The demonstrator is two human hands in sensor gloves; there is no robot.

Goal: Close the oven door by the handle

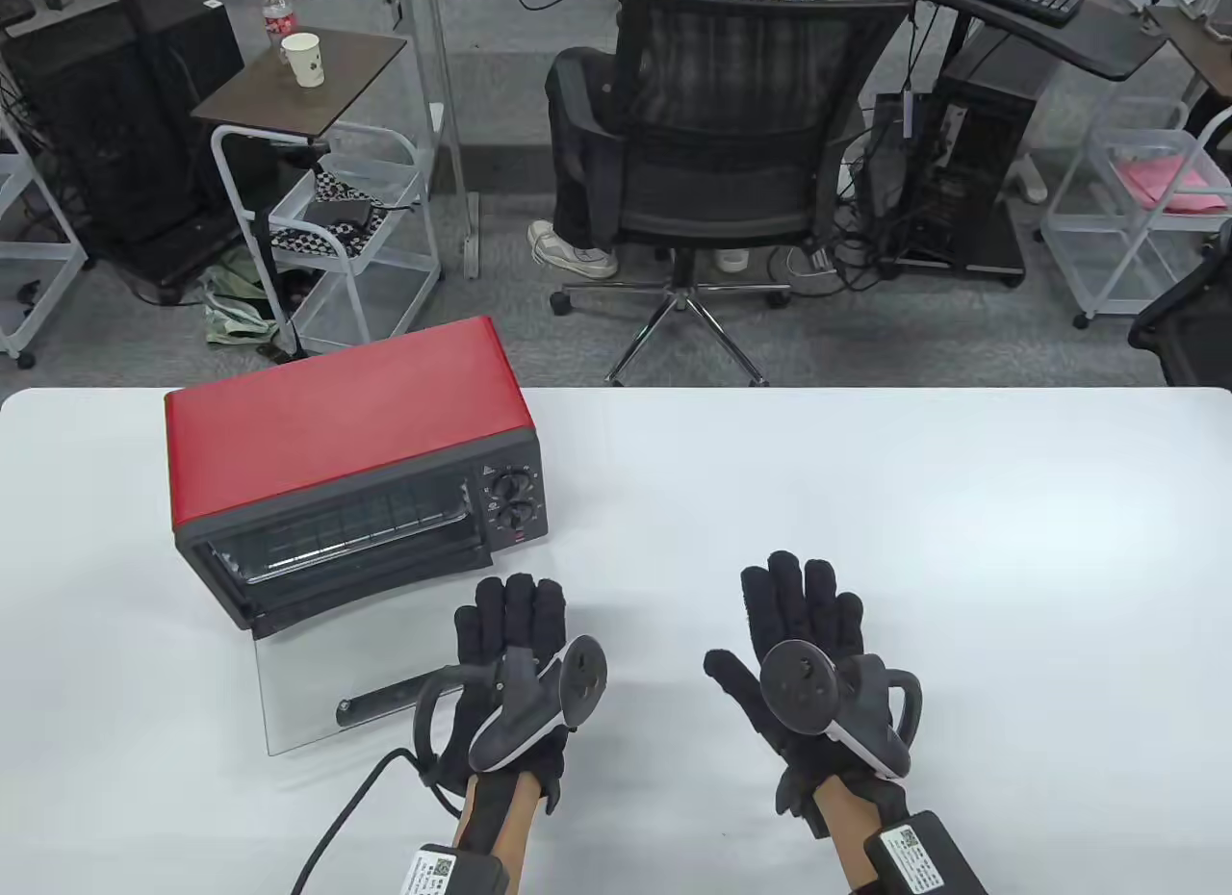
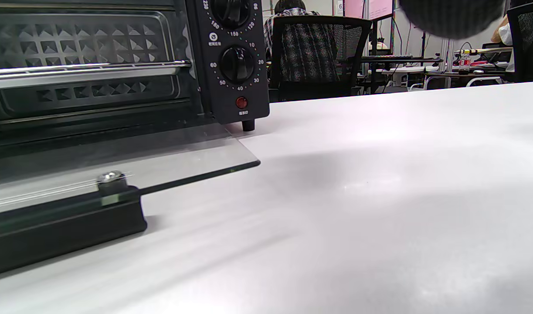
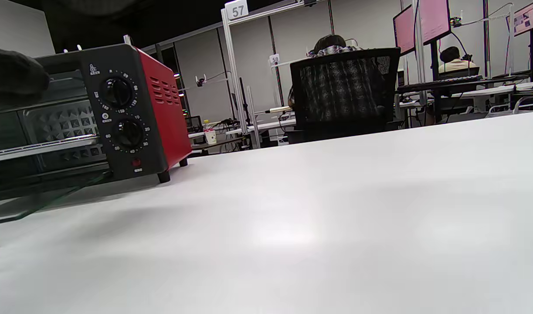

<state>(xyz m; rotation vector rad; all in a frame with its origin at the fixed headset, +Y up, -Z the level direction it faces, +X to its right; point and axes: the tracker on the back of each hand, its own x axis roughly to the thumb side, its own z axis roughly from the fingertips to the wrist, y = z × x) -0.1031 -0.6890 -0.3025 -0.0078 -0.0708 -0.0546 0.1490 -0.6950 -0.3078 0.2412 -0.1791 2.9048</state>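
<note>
A red and black toaster oven [image 1: 346,452] stands at the table's left. Its glass door [image 1: 318,688] lies folded down flat toward me, with a black handle [image 1: 385,704] along its near edge. The door [image 2: 118,170] and handle [image 2: 61,226] also show in the left wrist view. My left hand [image 1: 510,635] lies flat, palm down, fingers spread, just right of the door and beside the handle's right end, holding nothing. My right hand [image 1: 799,635] lies flat on the table further right, fingers spread, empty. The oven [image 3: 118,117] shows in the right wrist view.
The white table [image 1: 866,510] stretches to the right and front of the oven. A cable [image 1: 337,828] runs from my left wrist across the near table. An office chair [image 1: 712,164] and carts stand on the floor beyond the far edge.
</note>
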